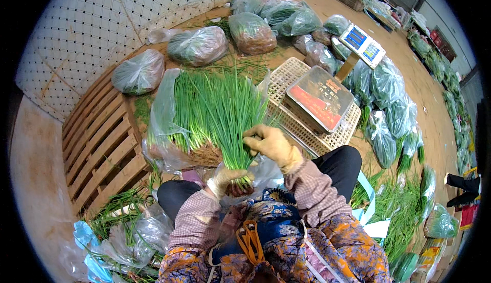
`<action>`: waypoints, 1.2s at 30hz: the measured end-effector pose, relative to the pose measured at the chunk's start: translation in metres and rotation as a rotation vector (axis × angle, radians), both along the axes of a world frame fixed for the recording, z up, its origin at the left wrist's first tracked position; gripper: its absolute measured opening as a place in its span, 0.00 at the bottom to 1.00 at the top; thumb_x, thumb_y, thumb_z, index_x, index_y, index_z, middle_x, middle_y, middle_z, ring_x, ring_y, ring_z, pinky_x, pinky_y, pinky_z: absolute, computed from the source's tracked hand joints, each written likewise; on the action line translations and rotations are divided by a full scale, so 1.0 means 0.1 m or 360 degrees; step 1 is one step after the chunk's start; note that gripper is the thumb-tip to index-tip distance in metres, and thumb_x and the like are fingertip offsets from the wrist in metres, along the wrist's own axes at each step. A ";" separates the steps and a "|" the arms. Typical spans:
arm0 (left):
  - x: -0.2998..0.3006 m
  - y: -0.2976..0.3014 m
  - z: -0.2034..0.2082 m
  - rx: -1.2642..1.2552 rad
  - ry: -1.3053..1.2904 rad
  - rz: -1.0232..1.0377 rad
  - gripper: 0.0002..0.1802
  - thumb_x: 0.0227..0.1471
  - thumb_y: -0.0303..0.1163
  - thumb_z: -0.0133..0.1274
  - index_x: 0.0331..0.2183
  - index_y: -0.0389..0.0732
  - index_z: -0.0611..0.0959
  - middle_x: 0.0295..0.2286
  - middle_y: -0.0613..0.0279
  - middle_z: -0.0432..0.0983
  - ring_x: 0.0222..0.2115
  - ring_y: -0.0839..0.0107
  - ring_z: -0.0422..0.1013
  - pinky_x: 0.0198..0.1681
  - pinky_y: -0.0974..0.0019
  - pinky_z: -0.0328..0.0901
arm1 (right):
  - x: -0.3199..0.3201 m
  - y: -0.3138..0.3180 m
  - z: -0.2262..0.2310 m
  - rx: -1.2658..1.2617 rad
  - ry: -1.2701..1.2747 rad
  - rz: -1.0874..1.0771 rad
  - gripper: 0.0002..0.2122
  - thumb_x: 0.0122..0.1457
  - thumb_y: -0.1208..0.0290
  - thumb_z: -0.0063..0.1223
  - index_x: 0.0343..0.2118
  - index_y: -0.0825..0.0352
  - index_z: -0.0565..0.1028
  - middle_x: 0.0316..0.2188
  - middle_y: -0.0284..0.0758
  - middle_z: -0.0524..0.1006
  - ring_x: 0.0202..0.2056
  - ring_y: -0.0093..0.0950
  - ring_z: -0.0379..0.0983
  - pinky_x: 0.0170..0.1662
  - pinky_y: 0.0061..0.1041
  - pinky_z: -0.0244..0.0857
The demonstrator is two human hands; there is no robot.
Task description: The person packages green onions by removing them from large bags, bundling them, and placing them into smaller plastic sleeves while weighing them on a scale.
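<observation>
My left hand (227, 178), in a pale yellow glove, grips a bunch of scallions (234, 142) low down, just above its reddish root ends. My right hand (276, 145), gloved the same way, has its fingers bent in against the right side of the green leaves. The bunch stands between my knees with its tips pointing away from me. Behind it and to its left, more scallions (197, 111) lie side by side in an opened clear plastic bag (162, 110), their brown roots toward me. Parts of the fingertips are hidden by the leaves.
A scale (322, 98) with a display rests on a cream plastic crate (286, 81) at the right. Filled bags (198, 46) line the far side, and others (387, 89) lie right. A wooden pallet (105, 152) is left. Loose scallions (404, 211) cover the floor right; another person's legs (463, 191) show beyond.
</observation>
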State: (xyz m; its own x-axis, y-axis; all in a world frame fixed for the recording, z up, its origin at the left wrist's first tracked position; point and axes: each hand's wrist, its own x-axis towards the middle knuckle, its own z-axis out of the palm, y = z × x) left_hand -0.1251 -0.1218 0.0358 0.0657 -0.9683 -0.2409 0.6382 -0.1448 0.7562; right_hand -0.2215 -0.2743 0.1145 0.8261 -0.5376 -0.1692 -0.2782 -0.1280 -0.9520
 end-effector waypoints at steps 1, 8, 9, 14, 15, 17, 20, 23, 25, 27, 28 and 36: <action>-0.01 0.02 -0.01 0.0016 0.0012 0.0024 0.28 0.38 0.34 0.57 0.43 0.36 0.70 0.27 0.56 0.74 0.26 0.66 0.72 0.31 0.66 0.67 | 0.04 0.03 -0.09 0.0119 0.0041 0.0030 0.10 0.49 0.69 0.53 0.32 0.70 0.72 0.18 0.31 0.73 0.17 0.17 0.68 0.20 0.16 0.61; -0.02 0.02 0.01 0.0126 0.0072 0.0028 0.22 0.38 0.30 0.57 0.39 0.39 0.69 0.27 0.56 0.74 0.27 0.65 0.72 0.32 0.64 0.68 | 0.04 0.12 -0.29 0.0636 -0.0005 -0.0010 0.08 0.49 0.71 0.53 0.27 0.70 0.70 0.16 0.32 0.72 0.14 0.18 0.64 0.15 0.17 0.57; -0.03 0.02 0.01 0.0127 0.0085 0.0041 0.22 0.38 0.29 0.56 0.39 0.39 0.69 0.27 0.56 0.74 0.27 0.65 0.72 0.32 0.64 0.68 | 0.03 0.12 -0.31 0.0630 0.0002 0.0019 0.07 0.50 0.72 0.53 0.27 0.70 0.70 0.16 0.32 0.72 0.14 0.18 0.64 0.15 0.17 0.56; -0.08 0.00 -0.04 0.0129 0.0119 0.0096 0.22 0.39 0.30 0.55 0.40 0.37 0.69 0.26 0.56 0.74 0.26 0.64 0.72 0.31 0.64 0.68 | 0.03 0.08 -0.45 0.0612 0.0040 0.0096 0.06 0.51 0.72 0.51 0.29 0.69 0.68 0.16 0.32 0.71 0.14 0.18 0.62 0.16 0.16 0.55; -0.07 0.02 -0.06 0.0129 0.0131 0.0069 0.22 0.40 0.30 0.55 0.40 0.37 0.69 0.26 0.55 0.74 0.26 0.64 0.73 0.31 0.64 0.68 | 0.03 0.09 -0.45 0.0661 0.0000 0.0093 0.07 0.51 0.72 0.51 0.28 0.69 0.68 0.16 0.33 0.71 0.14 0.18 0.62 0.16 0.16 0.55; -0.03 0.04 -0.11 0.0128 0.0153 0.0016 0.22 0.40 0.31 0.55 0.40 0.36 0.69 0.26 0.55 0.74 0.27 0.64 0.73 0.31 0.64 0.69 | 0.03 0.11 -0.44 0.0757 -0.0081 0.0087 0.07 0.51 0.72 0.51 0.28 0.69 0.68 0.17 0.33 0.72 0.15 0.17 0.62 0.16 0.16 0.55; -0.08 0.01 -0.08 0.0108 0.0212 0.0030 0.20 0.41 0.32 0.55 0.38 0.35 0.70 0.26 0.53 0.74 0.26 0.63 0.73 0.29 0.63 0.69 | -0.02 0.10 -0.51 0.0748 -0.0235 0.0037 0.07 0.52 0.71 0.51 0.27 0.69 0.67 0.19 0.33 0.72 0.17 0.17 0.63 0.18 0.16 0.56; 0.01 0.09 -0.22 0.0379 0.0422 0.0044 0.22 0.40 0.35 0.55 0.37 0.34 0.71 0.26 0.52 0.74 0.25 0.61 0.72 0.28 0.63 0.69 | -0.02 0.14 -0.45 0.0720 -0.0261 0.0092 0.06 0.52 0.72 0.50 0.28 0.69 0.67 0.21 0.34 0.72 0.20 0.17 0.64 0.21 0.16 0.58; 0.04 0.09 -0.26 0.0358 0.0497 0.0060 0.24 0.39 0.37 0.56 0.37 0.33 0.72 0.26 0.51 0.74 0.24 0.61 0.72 0.28 0.63 0.69 | -0.07 0.15 -0.43 0.0754 -0.0385 0.0083 0.06 0.53 0.72 0.49 0.29 0.69 0.67 0.21 0.33 0.72 0.20 0.18 0.65 0.24 0.16 0.60; 0.19 0.15 -0.36 0.0366 0.0438 -0.0117 0.28 0.36 0.40 0.57 0.39 0.32 0.72 0.24 0.52 0.73 0.23 0.63 0.72 0.29 0.62 0.69 | -0.12 0.16 -0.31 0.0857 -0.0558 -0.0112 0.08 0.55 0.70 0.46 0.30 0.70 0.68 0.21 0.33 0.72 0.20 0.20 0.66 0.26 0.17 0.62; 0.13 0.12 -0.26 0.0277 0.0425 -0.0018 0.27 0.37 0.39 0.57 0.39 0.32 0.72 0.23 0.51 0.73 0.21 0.64 0.71 0.24 0.66 0.67 | -0.15 0.05 -0.30 0.0766 -0.0662 -0.0300 0.09 0.55 0.68 0.45 0.30 0.70 0.69 0.21 0.32 0.72 0.20 0.20 0.66 0.25 0.16 0.62; -0.04 0.17 0.01 0.0058 0.0386 -0.0067 0.30 0.37 0.38 0.56 0.42 0.31 0.70 0.24 0.55 0.73 0.27 0.69 0.71 0.34 0.66 0.67 | -0.54 -1.15 -0.67 -0.0766 -0.0010 -0.0677 0.16 0.50 0.72 0.47 0.42 0.67 0.64 0.22 0.40 0.72 0.22 0.32 0.69 0.28 0.27 0.64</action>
